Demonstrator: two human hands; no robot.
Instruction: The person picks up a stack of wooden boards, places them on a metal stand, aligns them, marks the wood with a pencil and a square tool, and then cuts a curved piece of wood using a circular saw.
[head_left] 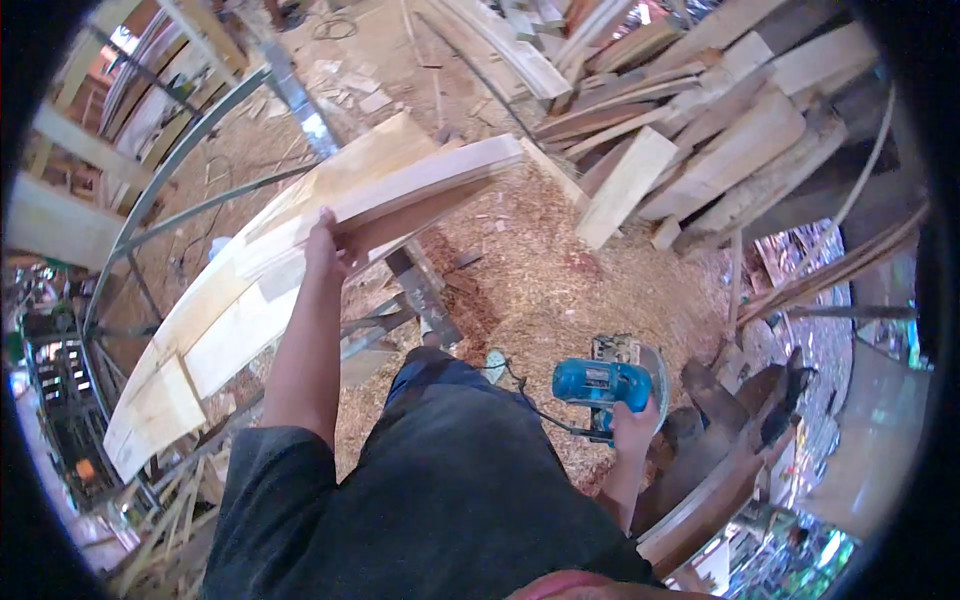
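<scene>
My right hand [636,428] is wrapped round the handle of a teal circular saw [590,382], held out at my right side above the sawdust. A dark cord runs from the saw toward my legs. With my left hand [327,252] I grip the near edge of a pale wooden plank [430,185], thumb and fingers closed on it. That plank stands tilted on edge along a row of wide, light boards [235,325] with a curved outer outline. The boards rest on a metal frame [420,290], partly hidden beneath them.
Sawdust [560,290] and shavings cover the floor. Offcuts and planks are heaped in a woodpile [710,150] at the far right. Dark curved timbers [720,460] lie close on my right. A curved metal frame [150,200] stands at the left, and wood scraps [350,85] lie beyond the boards.
</scene>
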